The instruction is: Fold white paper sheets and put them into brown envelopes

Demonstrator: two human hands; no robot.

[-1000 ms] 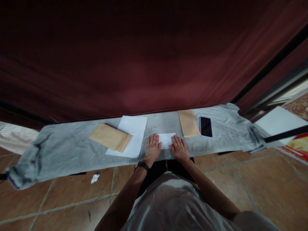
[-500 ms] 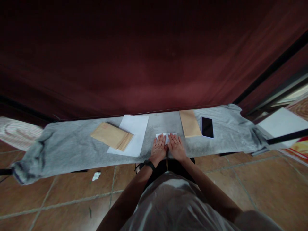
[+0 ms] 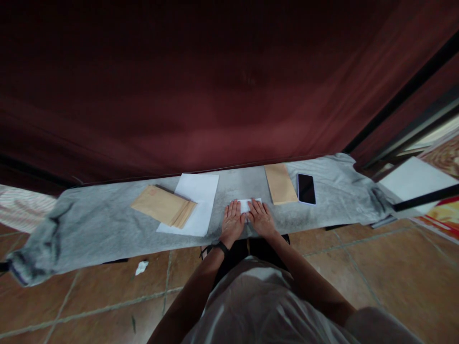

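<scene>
A long narrow surface draped in a wrinkled grey fabric cloth [image 3: 107, 224] runs from nine o'clock to three o'clock across the view. A dark red curtain [image 3: 215, 95] hangs behind it at twelve o'clock, and a terracotta tiled floor [image 3: 358, 267] with pale grout lines lies below. One small crumpled white scrap [image 3: 141, 267] lies on the tiles at eight o'clock from the hands. At three o'clock, past the end of the cloth, a flat white board [image 3: 412, 179] sits beside a black bar. There are two hands, both the person's own. The left hand [image 3: 232, 222], with a black wristband [image 3: 223, 247], and the right hand [image 3: 261, 219] lie palm down side by side, almost touching. Their fingers are stretched flat and held close together, gripping nothing. Both press on one small folded white paper [image 3: 247, 204] at the middle of the cloth, near its front edge; only its far strip shows past the fingertips. At ten o'clock from the hands lies one large white sheet [image 3: 195, 200], and resting partly on it is one fanned stack of tan paper envelopes [image 3: 163, 205]; how many are in it cannot be told. At one o'clock lies a single tan envelope [image 3: 280, 183], and just beside it, at two o'clock, one black smartphone [image 3: 306, 188] with its screen dark.
</scene>
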